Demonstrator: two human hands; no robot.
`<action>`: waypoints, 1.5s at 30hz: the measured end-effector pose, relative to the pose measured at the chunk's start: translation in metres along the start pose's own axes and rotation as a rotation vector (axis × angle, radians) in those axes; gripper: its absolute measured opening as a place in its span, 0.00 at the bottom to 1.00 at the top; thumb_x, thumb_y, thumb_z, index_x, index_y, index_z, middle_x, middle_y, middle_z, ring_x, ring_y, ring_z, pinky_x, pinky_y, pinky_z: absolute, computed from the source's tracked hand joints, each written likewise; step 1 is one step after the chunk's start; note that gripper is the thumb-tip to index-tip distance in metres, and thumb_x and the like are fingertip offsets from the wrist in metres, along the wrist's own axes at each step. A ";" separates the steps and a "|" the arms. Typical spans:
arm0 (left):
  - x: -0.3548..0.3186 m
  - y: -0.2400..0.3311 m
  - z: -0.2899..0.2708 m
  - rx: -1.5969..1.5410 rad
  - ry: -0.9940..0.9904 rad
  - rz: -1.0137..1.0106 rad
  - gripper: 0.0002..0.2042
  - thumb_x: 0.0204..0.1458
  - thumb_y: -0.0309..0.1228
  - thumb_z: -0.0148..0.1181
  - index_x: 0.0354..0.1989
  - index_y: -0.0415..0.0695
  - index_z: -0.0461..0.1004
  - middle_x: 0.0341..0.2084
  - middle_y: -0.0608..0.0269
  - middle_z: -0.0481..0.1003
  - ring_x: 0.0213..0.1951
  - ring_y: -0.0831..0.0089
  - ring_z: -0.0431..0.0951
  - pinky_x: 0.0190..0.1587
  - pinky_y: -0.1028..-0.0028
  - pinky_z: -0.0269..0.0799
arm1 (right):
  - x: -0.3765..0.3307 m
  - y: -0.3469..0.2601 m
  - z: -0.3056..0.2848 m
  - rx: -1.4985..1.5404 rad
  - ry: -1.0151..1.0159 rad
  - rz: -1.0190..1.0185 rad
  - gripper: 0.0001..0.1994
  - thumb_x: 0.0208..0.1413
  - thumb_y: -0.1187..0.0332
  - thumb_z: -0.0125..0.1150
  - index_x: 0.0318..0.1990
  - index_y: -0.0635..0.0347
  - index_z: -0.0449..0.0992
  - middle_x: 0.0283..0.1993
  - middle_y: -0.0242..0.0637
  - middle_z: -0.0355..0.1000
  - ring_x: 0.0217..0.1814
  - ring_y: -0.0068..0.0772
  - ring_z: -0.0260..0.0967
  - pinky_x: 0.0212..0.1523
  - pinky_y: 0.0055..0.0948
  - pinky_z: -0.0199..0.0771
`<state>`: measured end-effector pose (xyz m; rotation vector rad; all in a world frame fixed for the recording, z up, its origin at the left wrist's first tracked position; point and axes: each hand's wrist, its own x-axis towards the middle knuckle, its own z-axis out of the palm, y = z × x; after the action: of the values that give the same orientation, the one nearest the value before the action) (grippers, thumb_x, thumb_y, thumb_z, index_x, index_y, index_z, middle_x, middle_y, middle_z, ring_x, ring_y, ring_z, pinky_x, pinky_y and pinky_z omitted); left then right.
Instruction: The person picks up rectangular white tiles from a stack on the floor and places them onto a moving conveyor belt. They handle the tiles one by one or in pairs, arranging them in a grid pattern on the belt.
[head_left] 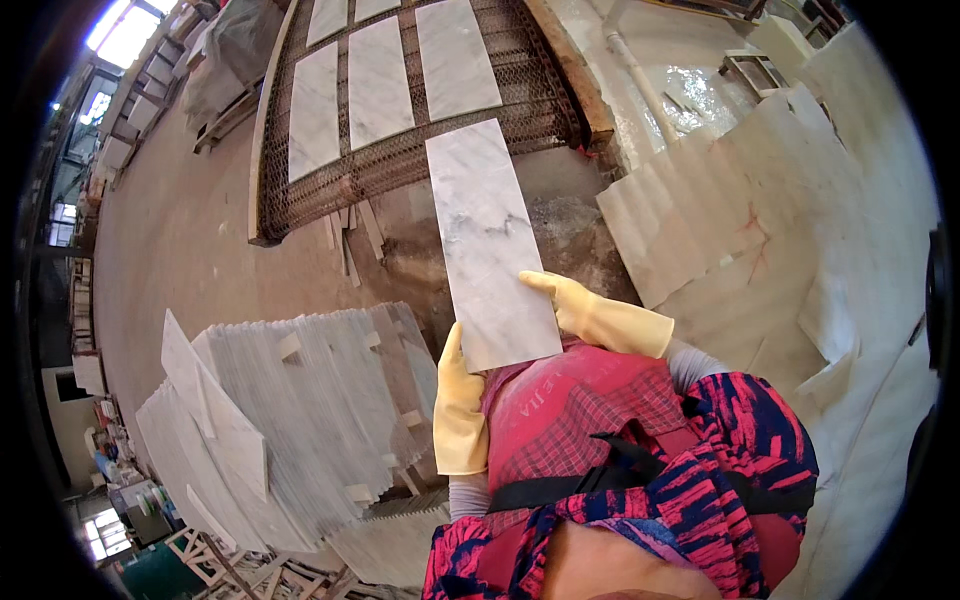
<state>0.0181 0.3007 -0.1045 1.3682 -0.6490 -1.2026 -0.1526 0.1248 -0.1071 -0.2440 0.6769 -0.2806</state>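
A long white marble tile (490, 240) with grey veins is held out in front of my body, its far end by the edge of the conveyor. My left hand (461, 400), in a yellow rubber glove, grips the tile's near left edge. On its right edge, a little farther up, my right hand (570, 300) in a matching glove has its thumb on top; the fingers beneath are hidden. Beyond it, several marble tiles, among them one tile (458, 60), lie in rows on the brown mesh conveyor belt (400, 165).
A big stack of marble tiles (300, 400) stands on edge at my left, with a loose slab (212, 405) leaning on it. Wood strips (350, 245) lie under the conveyor. Large pale sheets (720, 210) are at the right. A wooden rail (570, 70) borders the belt.
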 end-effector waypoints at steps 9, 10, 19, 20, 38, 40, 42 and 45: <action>0.012 -0.016 0.013 -0.245 0.132 -0.247 0.29 0.62 0.16 0.55 0.73 0.37 0.57 0.63 0.51 0.70 0.60 0.61 0.74 0.60 0.62 0.75 | 0.005 0.000 -0.028 0.071 0.038 0.095 0.29 0.67 0.53 0.55 0.69 0.63 0.66 0.69 0.45 0.69 0.71 0.45 0.66 0.73 0.48 0.61; 0.014 0.000 0.020 -0.359 0.171 -0.329 0.28 0.64 0.20 0.56 0.72 0.36 0.58 0.63 0.52 0.70 0.60 0.61 0.75 0.60 0.63 0.75 | 0.006 -0.001 -0.029 0.060 0.027 0.105 0.29 0.68 0.52 0.54 0.69 0.63 0.66 0.69 0.45 0.69 0.71 0.45 0.66 0.73 0.48 0.61; 0.031 0.001 0.008 -0.610 0.248 -0.577 0.26 0.66 0.48 0.55 0.62 0.40 0.72 0.59 0.52 0.75 0.59 0.54 0.75 0.61 0.52 0.73 | 0.042 -0.009 -0.037 -0.051 0.103 0.022 0.28 0.69 0.50 0.53 0.68 0.60 0.69 0.68 0.41 0.71 0.70 0.43 0.68 0.72 0.47 0.62; 0.033 -0.003 0.004 -0.582 0.236 -0.591 0.26 0.66 0.49 0.55 0.62 0.41 0.72 0.58 0.54 0.75 0.58 0.55 0.76 0.61 0.51 0.73 | 0.050 -0.017 -0.035 -0.010 0.085 0.008 0.28 0.68 0.50 0.54 0.67 0.60 0.69 0.68 0.41 0.71 0.70 0.43 0.68 0.72 0.47 0.62; 0.034 -0.012 -0.029 -0.637 -0.029 -0.632 0.25 0.66 0.47 0.55 0.63 0.42 0.71 0.58 0.52 0.76 0.57 0.50 0.76 0.61 0.45 0.71 | 0.041 0.011 0.016 -0.143 0.504 -0.238 0.26 0.69 0.51 0.55 0.65 0.61 0.73 0.65 0.40 0.73 0.66 0.37 0.69 0.70 0.38 0.60; 0.036 -0.017 -0.032 -0.619 -0.007 -0.635 0.24 0.66 0.46 0.55 0.62 0.42 0.71 0.57 0.52 0.76 0.56 0.51 0.77 0.60 0.46 0.72 | 0.040 0.013 0.016 -0.135 0.514 -0.238 0.26 0.69 0.51 0.55 0.64 0.60 0.73 0.64 0.40 0.74 0.66 0.37 0.69 0.70 0.38 0.61; 0.039 -0.022 -0.034 -0.592 0.010 -0.642 0.23 0.67 0.45 0.55 0.62 0.41 0.72 0.56 0.52 0.77 0.55 0.52 0.77 0.59 0.47 0.73 | 0.046 0.016 0.003 -0.083 0.478 -0.249 0.26 0.69 0.51 0.54 0.64 0.60 0.73 0.64 0.40 0.74 0.65 0.37 0.69 0.69 0.39 0.62; 0.042 -0.027 -0.035 -0.573 0.023 -0.649 0.22 0.67 0.45 0.55 0.61 0.41 0.72 0.55 0.52 0.77 0.53 0.53 0.78 0.57 0.48 0.74 | 0.048 0.016 0.000 -0.039 0.480 -0.231 0.26 0.68 0.50 0.55 0.64 0.60 0.73 0.64 0.40 0.74 0.65 0.38 0.69 0.68 0.41 0.64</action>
<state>0.0562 0.2817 -0.1479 1.1114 0.1938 -1.7110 -0.1142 0.1241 -0.1400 -0.2966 1.1314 -0.5573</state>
